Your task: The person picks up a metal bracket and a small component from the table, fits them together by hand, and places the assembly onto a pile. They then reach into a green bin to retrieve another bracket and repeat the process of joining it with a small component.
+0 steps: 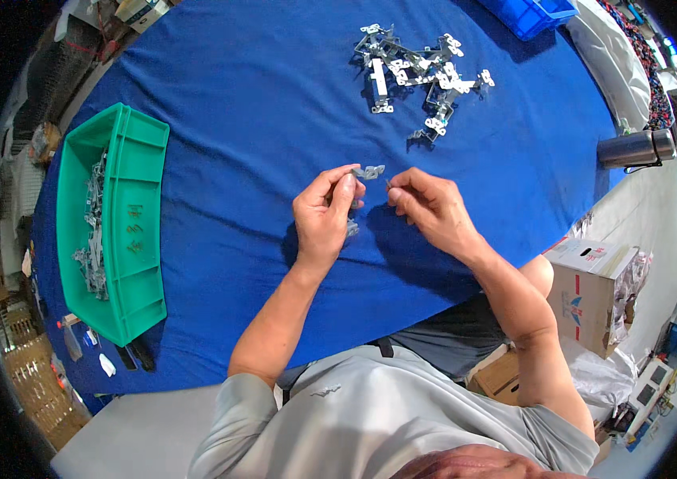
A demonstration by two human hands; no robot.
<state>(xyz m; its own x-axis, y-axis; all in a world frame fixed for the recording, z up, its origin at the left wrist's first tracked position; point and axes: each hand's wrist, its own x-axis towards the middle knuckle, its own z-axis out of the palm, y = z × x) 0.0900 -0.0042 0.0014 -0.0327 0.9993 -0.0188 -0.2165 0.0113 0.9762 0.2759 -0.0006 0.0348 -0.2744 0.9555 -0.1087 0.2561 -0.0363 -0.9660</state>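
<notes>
My left hand (327,209) is closed around a small metal bracket (369,172), whose flat holed end sticks out past the fingertips. Another bit of it shows below the fingers; the middle is hidden. Just to the right, my right hand (432,209) pinches with thumb and forefinger, and what sits at the fingertips is too small to name. The two hands are a little apart above the blue cloth (258,104). Farther off lies a loose pile of similar metal brackets (410,72).
At the left stands a green plastic bin (159,231) with metal parts (95,231) inside. A blue tray (526,20) is at the far right edge. A steel flask (633,149) lies at the right, and a cardboard box (582,299) stands beside the table.
</notes>
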